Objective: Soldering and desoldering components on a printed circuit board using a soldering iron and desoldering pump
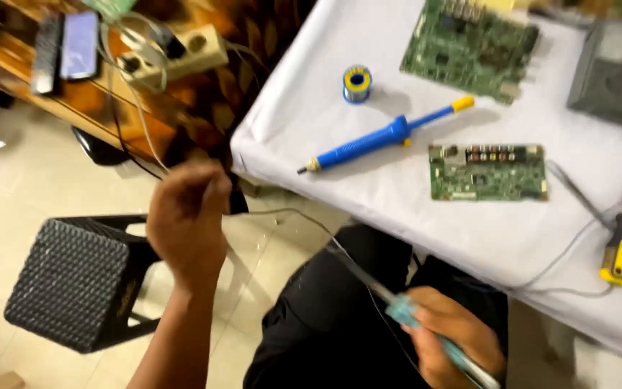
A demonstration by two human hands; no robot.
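From the head camera, the left hand (187, 220) is raised over the tiled floor beside the near-left corner of the white-clothed table (311, 137), fingers pinched together on a thin cord (282, 213) that trails right toward the lap. The right hand (455, 342), low and near, is clamped around a light blue-handled soldering iron (404, 311). On the cloth beyond lie a blue desoldering pump (383, 137), a solder spool (357, 83) and a small green circuit board (487, 171).

Our left hand (186, 220) is raised, fingers curled shut; our right hand (455, 342) sits low, fist closed in a grip.
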